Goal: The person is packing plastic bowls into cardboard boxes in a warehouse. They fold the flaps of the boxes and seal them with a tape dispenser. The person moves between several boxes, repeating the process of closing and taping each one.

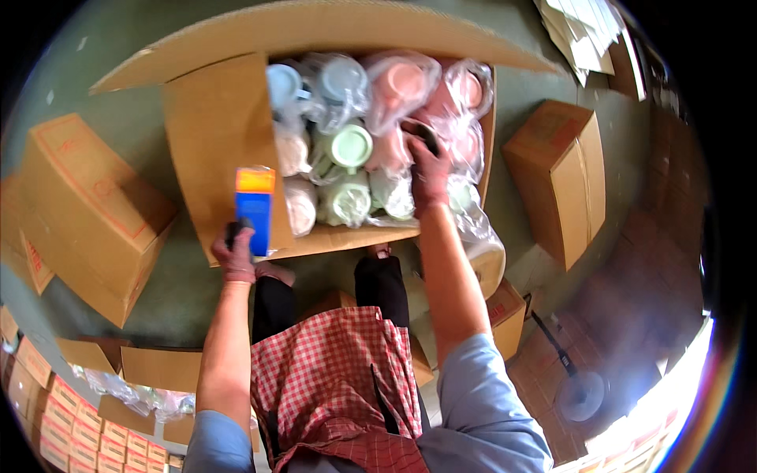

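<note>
L hand [234,254] is closed around a blue-and-orange tool [255,206], which sticks up above it over the flap of the open carton [217,134]. R hand [428,167] grips a dark item [423,134] at its fingertips, w/ bagged mugs [347,150] just left of and all around it inside the carton.

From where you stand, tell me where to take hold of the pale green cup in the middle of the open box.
Probably by the rim of the pale green cup, from straight above: its mouth faces up, and bagged cups crowd its sides. The right hand is just beside it.
</note>
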A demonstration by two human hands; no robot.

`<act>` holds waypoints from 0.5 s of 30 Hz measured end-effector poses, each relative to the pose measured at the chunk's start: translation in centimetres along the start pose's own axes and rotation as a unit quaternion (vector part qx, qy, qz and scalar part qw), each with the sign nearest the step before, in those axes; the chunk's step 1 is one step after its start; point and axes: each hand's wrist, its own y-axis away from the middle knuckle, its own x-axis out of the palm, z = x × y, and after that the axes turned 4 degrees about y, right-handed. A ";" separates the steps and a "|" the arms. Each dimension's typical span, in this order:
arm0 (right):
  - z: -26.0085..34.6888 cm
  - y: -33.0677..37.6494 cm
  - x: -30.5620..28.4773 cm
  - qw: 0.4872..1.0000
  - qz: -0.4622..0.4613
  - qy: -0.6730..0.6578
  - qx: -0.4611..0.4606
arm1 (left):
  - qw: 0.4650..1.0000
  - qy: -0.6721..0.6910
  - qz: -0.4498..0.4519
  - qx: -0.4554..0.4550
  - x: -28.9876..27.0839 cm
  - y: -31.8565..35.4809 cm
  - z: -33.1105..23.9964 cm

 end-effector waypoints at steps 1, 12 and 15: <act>1.0 1.2 -4.0 0.996 -0.059 0.036 0.048 | 1.000 0.022 -0.010 0.011 0.5 0.1 -0.9; -14.6 0.0 -34.2 0.771 -0.020 0.613 0.172 | 0.978 0.098 -0.179 -0.031 1.8 0.1 1.2; -17.1 3.1 -34.7 0.659 0.115 0.736 0.102 | 0.975 0.081 -0.202 -0.034 3.0 0.6 0.4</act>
